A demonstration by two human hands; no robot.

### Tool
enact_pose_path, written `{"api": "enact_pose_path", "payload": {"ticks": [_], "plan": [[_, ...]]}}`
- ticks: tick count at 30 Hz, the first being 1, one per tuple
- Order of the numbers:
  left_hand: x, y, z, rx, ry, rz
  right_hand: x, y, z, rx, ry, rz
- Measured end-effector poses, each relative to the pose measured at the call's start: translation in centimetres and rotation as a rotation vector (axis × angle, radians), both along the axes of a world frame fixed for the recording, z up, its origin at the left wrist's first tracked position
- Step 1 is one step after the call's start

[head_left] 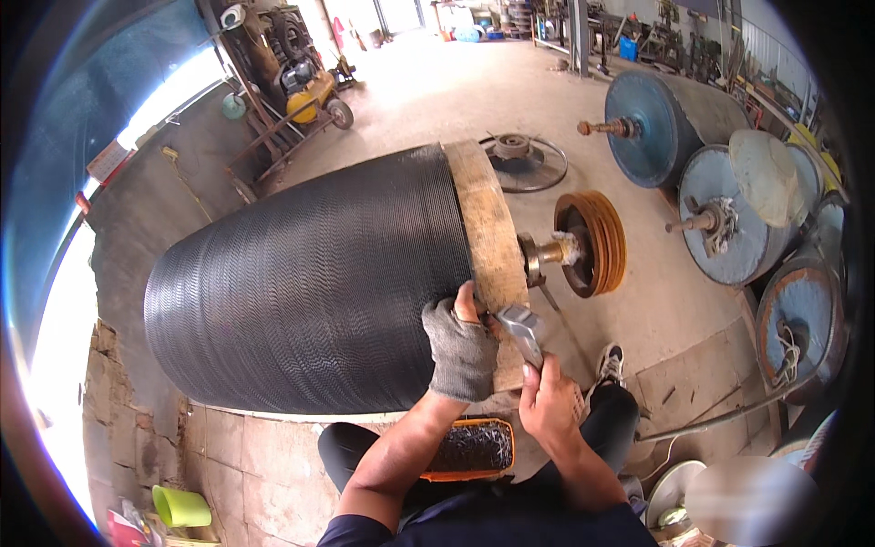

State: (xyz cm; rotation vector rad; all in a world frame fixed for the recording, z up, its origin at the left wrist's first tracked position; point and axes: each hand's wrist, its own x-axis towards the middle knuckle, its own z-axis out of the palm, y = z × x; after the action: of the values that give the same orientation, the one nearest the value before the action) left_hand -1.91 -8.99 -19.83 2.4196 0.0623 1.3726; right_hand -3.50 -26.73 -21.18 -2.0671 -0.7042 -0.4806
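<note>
The bare fingers [550, 372] of the right hand [556, 406] were closed around the handle of a metal hammer [525, 337]. Its head pointed up and away from the person, just beside the left hand [458, 354]. The right forearm rose from the lower edge and leaned leftward; the left forearm slanted up to the right. The left hand wore a grey glove, its bare thumb raised and its other fingers bent; whether they gripped anything could not be told.

That glove rested where a huge black ribbed drum [310, 283] met a pale wooden band [494, 223] at the drum's right end. The drum lay on its side, filling the space ahead and to the left. Beyond the band, a shaft [549, 252] carried an orange-brown grooved pulley [611, 242].

Between the person's knees sat an orange-rimmed tray [512, 448] of small dark pieces, below the hands. A spoked wheel [562, 173] lay on the concrete floor [437, 82] behind the pulley. Large blue-ended rollers [638, 150] crowded the right side. A yellow wheeled machine [313, 98] stood at the far left, and a lime-green bucket [182, 507] lay tipped at the lower left.
</note>
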Motion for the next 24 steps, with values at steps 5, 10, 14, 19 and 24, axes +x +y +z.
{"api": "enact_pose_path", "payload": {"ticks": [5,10,14,19,24], "plan": [[0.5,0.0,0.4,0.003,0.027,0.022,1.2,0.3,-0.2,-0.063,0.048,-0.017],[-0.5,0.3,-0.3,-0.003,0.062,0.051,0.3,0.9,0.4,-0.116,0.092,-0.032],[-4.3,-1.4,-0.5,0.026,0.086,0.025,1.4,0.0,-0.6,0.063,-0.13,0.018],[-10.7,-2.9,-7.5,0.218,0.37,-0.235,2.0,0.5,-1.0,-0.095,-0.001,0.013],[-13.2,-3.7,-13.8,0.177,0.556,-0.502,1.0,0.2,-0.6,0.157,-0.183,0.016]]}}
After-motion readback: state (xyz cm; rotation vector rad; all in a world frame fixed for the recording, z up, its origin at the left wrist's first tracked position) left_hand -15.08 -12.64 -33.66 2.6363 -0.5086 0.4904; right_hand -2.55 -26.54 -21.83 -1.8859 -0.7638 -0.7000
